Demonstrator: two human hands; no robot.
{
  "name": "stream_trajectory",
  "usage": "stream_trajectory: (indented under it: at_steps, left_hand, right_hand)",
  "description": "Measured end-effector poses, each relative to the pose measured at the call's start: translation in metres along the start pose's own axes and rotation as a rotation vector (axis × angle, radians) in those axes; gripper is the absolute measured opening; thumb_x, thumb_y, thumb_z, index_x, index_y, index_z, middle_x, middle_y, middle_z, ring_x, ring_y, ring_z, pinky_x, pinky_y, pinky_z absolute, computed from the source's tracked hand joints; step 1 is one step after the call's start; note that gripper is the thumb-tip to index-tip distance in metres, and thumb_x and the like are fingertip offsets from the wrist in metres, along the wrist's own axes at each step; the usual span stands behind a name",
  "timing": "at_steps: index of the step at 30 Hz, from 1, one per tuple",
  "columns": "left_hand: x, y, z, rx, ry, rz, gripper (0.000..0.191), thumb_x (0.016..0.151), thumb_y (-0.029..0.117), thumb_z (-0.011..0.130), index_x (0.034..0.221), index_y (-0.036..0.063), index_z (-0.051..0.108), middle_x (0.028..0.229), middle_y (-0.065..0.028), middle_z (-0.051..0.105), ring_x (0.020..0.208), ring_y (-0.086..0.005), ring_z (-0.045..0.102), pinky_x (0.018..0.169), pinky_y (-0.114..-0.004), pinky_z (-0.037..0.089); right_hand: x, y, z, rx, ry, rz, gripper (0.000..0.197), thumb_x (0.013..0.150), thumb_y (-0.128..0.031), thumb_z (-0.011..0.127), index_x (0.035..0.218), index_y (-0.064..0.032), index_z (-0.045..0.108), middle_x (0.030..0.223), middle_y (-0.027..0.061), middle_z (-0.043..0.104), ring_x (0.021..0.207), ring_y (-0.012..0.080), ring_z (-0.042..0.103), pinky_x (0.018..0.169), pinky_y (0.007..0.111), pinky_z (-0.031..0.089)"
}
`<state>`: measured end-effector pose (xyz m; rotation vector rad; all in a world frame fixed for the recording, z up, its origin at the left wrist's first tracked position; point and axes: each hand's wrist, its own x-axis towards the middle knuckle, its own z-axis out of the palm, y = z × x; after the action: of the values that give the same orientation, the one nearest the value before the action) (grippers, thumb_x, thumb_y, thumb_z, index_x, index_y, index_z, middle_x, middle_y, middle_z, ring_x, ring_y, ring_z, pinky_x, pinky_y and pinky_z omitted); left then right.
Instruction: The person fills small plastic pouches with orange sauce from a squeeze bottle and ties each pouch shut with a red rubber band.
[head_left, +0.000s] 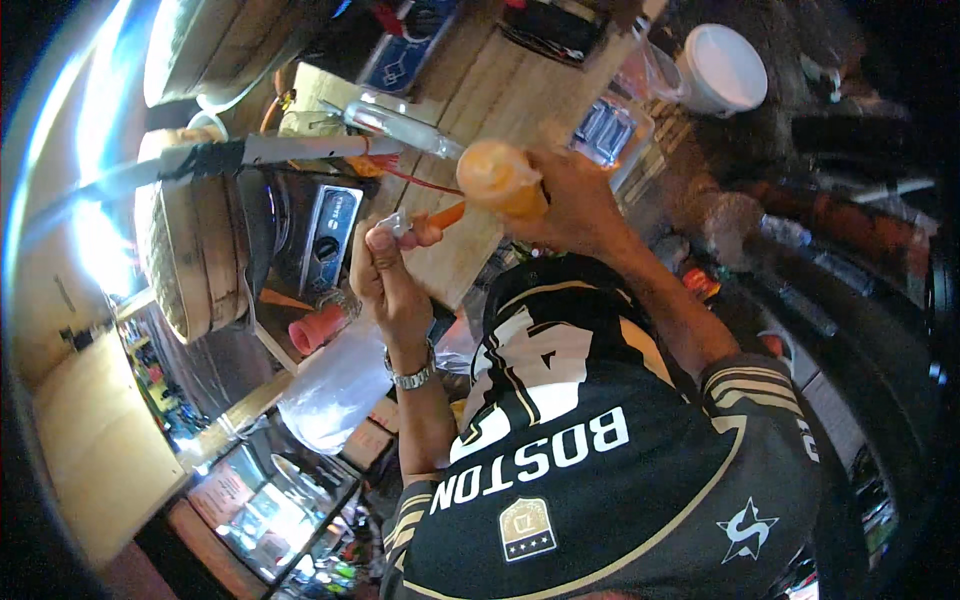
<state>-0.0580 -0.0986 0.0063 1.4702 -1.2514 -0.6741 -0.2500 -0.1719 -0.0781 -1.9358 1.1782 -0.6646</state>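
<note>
My right hand (574, 199) is closed around a squeeze bottle (499, 180) with orange contents, its rounded end towards the camera. An orange tapered nozzle (448, 215) points from beside the bottle towards my left hand (390, 262); where it joins is hidden. My left hand, with a metal watch (412, 373) on its wrist, pinches a small piece of clear plastic (396, 222), perhaps a small bag, between thumb and fingers. A clear bottle (397, 127) lies on the wooden table (469, 259) beyond the hands, near some red strings (420, 180).
Stoves (330, 240) with round steamer baskets (196, 240) stand at the left. A grey pole (300, 148) crosses above them. A pink plastic object (319, 330) and clear plastic bags (330, 397) are nearer. A plastic container (607, 135) and a white bucket (724, 69) are at the upper right.
</note>
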Motion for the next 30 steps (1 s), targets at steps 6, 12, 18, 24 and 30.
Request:
stream_trajectory:
  at_steps: [6, 12, 18, 24, 30]
  left_hand:
    - [-0.013, 0.007, -0.033, -0.441, 0.131, 0.006, 0.031, 0.106, 0.025, 0.040, 0.101, -0.0015, 0.056, 0.091, -0.0112, 0.060, 0.090, -0.0235, 0.060, 0.101, -0.047, 0.043]
    - [-0.030, 0.010, -0.056, -0.240, 0.269, 0.037, 0.033, 0.107, 0.024, 0.041, 0.099, -0.0020, 0.060, 0.090, -0.0086, 0.064, 0.086, -0.0159, 0.061, 0.087, -0.033, 0.047]
    - [-0.050, 0.009, -0.059, -0.223, 0.321, -0.060, 0.037, 0.107, 0.034, 0.040, 0.098, 0.0012, 0.056, 0.079, -0.0054, 0.059, 0.067, -0.0112, 0.056, 0.066, -0.026, 0.049]
    - [-0.047, 0.004, -0.048, -0.283, 0.233, -0.075, 0.035, 0.108, 0.030, 0.040, 0.094, 0.0031, 0.056, 0.072, 0.0012, 0.051, 0.065, -0.0062, 0.047, 0.057, -0.022, 0.037]
    - [-0.042, 0.007, -0.053, -0.371, 0.159, -0.043, 0.034, 0.107, 0.031, 0.042, 0.088, 0.0052, 0.054, 0.070, 0.0030, 0.046, 0.061, -0.0056, 0.043, 0.054, -0.022, 0.036]
  right_hand:
    - [0.081, -0.007, 0.001, 0.048, 0.257, -0.115, 0.059, 0.073, -0.040, 0.082, 0.116, -0.0085, 0.058, 0.095, 0.0160, 0.070, 0.086, 0.0351, 0.069, 0.072, 0.045, 0.055]
    - [0.125, 0.034, 0.039, 0.076, 0.262, -0.217, 0.062, 0.074, -0.041, 0.081, 0.119, -0.0063, 0.056, 0.108, 0.0184, 0.067, 0.100, 0.0399, 0.065, 0.082, 0.049, 0.052]
    - [0.068, 0.040, 0.027, 0.083, -0.362, 0.168, 0.050, 0.083, -0.028, 0.078, 0.121, -0.0016, 0.059, 0.106, 0.0127, 0.069, 0.092, 0.0181, 0.066, 0.078, 0.033, 0.052]
    - [0.035, -0.136, 0.019, 0.580, -0.343, -0.397, 0.023, 0.088, -0.014, 0.074, 0.105, -0.0017, 0.065, 0.083, -0.0002, 0.060, 0.073, 0.0087, 0.057, 0.066, 0.026, 0.048]
    - [0.057, -0.165, 0.005, 0.831, -0.309, -0.362, 0.022, 0.090, -0.016, 0.072, 0.105, -0.0033, 0.062, 0.082, -0.0009, 0.059, 0.075, 0.0046, 0.053, 0.064, 0.022, 0.043]
